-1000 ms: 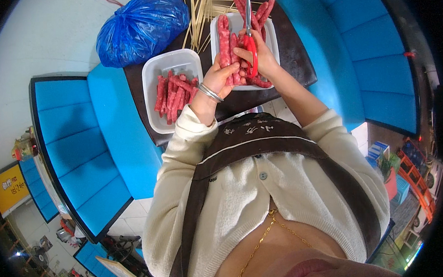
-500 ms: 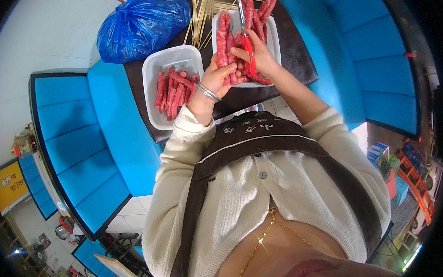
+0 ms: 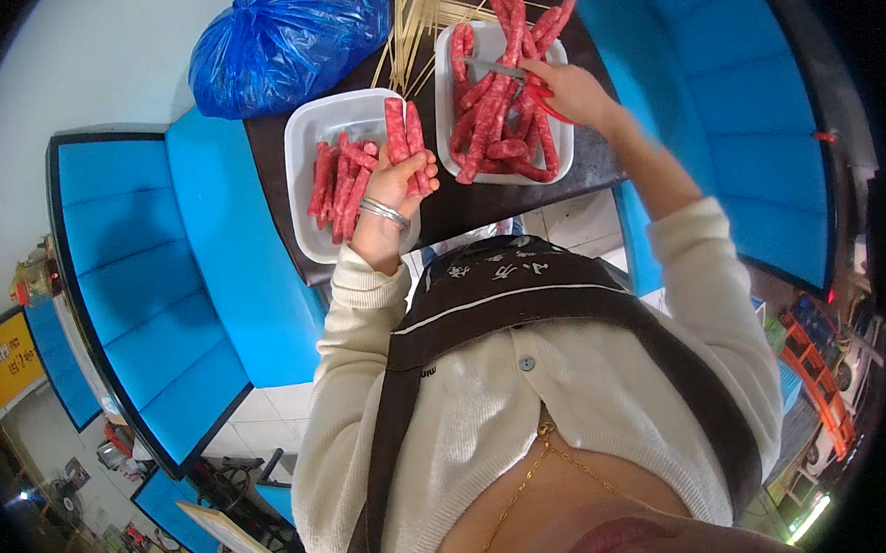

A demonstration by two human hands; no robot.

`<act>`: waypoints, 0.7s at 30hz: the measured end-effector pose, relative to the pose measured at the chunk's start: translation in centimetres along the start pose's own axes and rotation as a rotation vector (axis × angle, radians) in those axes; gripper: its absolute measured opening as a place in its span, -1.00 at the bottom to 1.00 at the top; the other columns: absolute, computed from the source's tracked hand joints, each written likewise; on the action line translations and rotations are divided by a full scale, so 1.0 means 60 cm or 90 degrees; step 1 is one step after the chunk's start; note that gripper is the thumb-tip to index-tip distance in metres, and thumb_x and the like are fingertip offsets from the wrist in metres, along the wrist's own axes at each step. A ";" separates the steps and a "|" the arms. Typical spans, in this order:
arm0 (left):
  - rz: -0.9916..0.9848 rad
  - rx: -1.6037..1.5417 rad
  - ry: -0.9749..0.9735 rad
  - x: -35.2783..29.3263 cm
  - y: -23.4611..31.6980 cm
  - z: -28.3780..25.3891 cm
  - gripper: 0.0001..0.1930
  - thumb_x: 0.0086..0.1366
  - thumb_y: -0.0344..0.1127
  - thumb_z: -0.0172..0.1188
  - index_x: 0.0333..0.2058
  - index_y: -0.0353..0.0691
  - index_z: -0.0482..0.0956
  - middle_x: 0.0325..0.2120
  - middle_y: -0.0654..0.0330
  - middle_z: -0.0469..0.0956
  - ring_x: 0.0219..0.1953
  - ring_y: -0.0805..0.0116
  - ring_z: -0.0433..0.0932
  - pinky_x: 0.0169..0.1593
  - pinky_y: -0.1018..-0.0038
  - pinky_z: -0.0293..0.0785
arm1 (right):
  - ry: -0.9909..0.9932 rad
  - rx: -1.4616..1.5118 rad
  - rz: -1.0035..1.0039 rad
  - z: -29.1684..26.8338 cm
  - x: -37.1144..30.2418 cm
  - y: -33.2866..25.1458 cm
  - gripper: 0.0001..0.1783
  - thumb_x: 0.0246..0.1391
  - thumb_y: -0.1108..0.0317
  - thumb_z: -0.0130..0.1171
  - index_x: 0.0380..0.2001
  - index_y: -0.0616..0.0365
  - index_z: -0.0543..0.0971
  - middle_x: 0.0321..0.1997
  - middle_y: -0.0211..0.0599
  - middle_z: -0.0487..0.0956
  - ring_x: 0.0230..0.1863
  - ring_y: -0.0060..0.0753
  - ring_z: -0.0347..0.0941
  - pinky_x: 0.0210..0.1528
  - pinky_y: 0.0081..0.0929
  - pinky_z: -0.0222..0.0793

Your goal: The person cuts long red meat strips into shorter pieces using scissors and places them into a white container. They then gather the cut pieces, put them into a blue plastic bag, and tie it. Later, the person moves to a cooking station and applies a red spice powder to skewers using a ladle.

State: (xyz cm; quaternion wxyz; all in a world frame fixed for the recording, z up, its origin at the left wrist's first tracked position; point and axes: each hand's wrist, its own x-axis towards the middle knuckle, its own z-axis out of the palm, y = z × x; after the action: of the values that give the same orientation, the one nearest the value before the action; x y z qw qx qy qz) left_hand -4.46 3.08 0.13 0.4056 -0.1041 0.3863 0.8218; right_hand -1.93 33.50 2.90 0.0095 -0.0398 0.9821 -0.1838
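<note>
dark table (image 3: pixel 464 207) below, two held sausages (image 3: pixel 395 129) point lengthwise forward.

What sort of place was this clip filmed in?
Probably a small eatery, though I can't be certain: blue padded benches flank a dark table, which holds sausages in white tubs and a spread of thin sticks.

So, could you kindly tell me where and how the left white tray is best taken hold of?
I would take the tray by its raised rim, coming from the left, thumb inside and fingers outside: that wall looks free, whereas the left hand, gripping two sausage pieces, hides part of the right rim.
</note>
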 end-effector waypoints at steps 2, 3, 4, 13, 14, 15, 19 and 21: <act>-0.029 -0.088 -0.022 -0.006 0.001 -0.015 -0.80 0.11 -0.52 -0.01 -0.25 -0.21 0.29 -0.46 0.12 0.41 -0.50 0.36 0.38 -0.48 0.47 0.34 | 0.011 -0.068 -0.262 -0.008 0.049 -0.002 -0.56 -0.19 0.40 0.03 -0.13 -0.05 0.31 -0.35 -0.18 0.43 -0.28 -0.06 0.38 -0.27 -0.24 0.30; -0.020 -0.091 -0.047 -0.010 0.001 -0.024 -0.82 0.12 -0.48 0.00 -0.26 -0.26 0.32 -0.47 0.14 0.40 -0.50 0.38 0.37 -0.47 0.49 0.33 | -0.018 -0.119 -0.345 -0.007 0.073 -0.004 -0.56 -0.21 0.42 0.03 -0.14 -0.04 0.31 -0.37 -0.20 0.42 -0.29 -0.09 0.38 -0.26 -0.26 0.30; -0.018 -0.103 -0.042 -0.015 0.003 -0.033 -0.80 0.12 -0.49 -0.01 -0.24 -0.23 0.30 -0.47 0.14 0.41 -0.50 0.37 0.38 -0.48 0.48 0.34 | -0.022 -0.162 -0.447 -0.001 0.097 -0.007 -0.56 -0.23 0.43 0.03 -0.16 -0.03 0.32 -0.39 -0.23 0.41 -0.30 -0.12 0.37 -0.24 -0.28 0.29; 0.099 -0.098 0.039 -0.111 0.029 -0.110 -0.68 0.10 -0.50 -0.01 -0.13 -0.22 0.22 -0.44 0.11 0.40 -0.50 0.37 0.37 -0.49 0.47 0.36 | -0.408 -0.267 -0.683 0.103 0.221 -0.004 -0.74 -0.10 0.36 -0.12 -0.25 -0.06 0.37 -0.41 -0.27 0.40 -0.30 -0.23 0.35 -0.25 -0.33 0.24; 0.100 -0.089 0.041 -0.119 0.027 -0.113 -0.64 0.09 -0.51 -0.01 -0.10 -0.19 0.19 -0.42 0.10 0.40 -0.49 0.36 0.37 -0.48 0.46 0.36 | -0.449 -0.250 -0.675 0.112 0.223 -0.002 -0.74 -0.10 0.37 -0.11 -0.25 -0.05 0.37 -0.40 -0.26 0.41 -0.29 -0.22 0.35 -0.24 -0.33 0.24; 0.114 -0.092 0.022 -0.124 0.025 -0.116 -0.58 0.07 -0.52 0.01 -0.07 -0.14 0.16 -0.40 0.11 0.40 -0.48 0.36 0.38 -0.47 0.45 0.37 | -0.458 -0.221 -0.683 0.122 0.223 -0.004 -0.78 -0.12 0.39 -0.09 -0.30 -0.05 0.35 -0.44 -0.25 0.40 -0.30 -0.18 0.36 -0.26 -0.29 0.25; 0.118 -0.104 0.017 -0.123 0.014 -0.118 -0.65 0.08 -0.50 0.02 -0.12 -0.20 0.22 -0.41 0.11 0.41 -0.49 0.37 0.38 -0.47 0.45 0.38 | -0.451 -0.194 -0.673 0.134 0.216 -0.012 -0.73 -0.21 0.42 0.00 -0.31 -0.02 0.35 -0.41 -0.25 0.38 -0.27 -0.18 0.33 -0.20 -0.30 0.22; 0.090 -0.128 0.035 -0.115 0.013 -0.115 -0.67 0.09 -0.52 0.00 -0.12 -0.24 0.23 -0.44 0.12 0.41 -0.49 0.37 0.40 -0.50 0.50 0.40 | -0.393 -0.137 -0.650 0.113 0.206 -0.017 -0.68 -0.27 0.42 0.04 -0.31 -0.01 0.36 -0.39 -0.26 0.34 -0.23 -0.19 0.29 -0.20 -0.33 0.22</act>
State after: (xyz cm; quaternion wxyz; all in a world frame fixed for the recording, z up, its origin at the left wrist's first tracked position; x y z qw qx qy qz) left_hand -1.53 -6.24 -0.81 0.3232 -0.1392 0.3195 0.8798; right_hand -13.92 29.11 -3.12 0.2003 -0.5585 0.8037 -0.0450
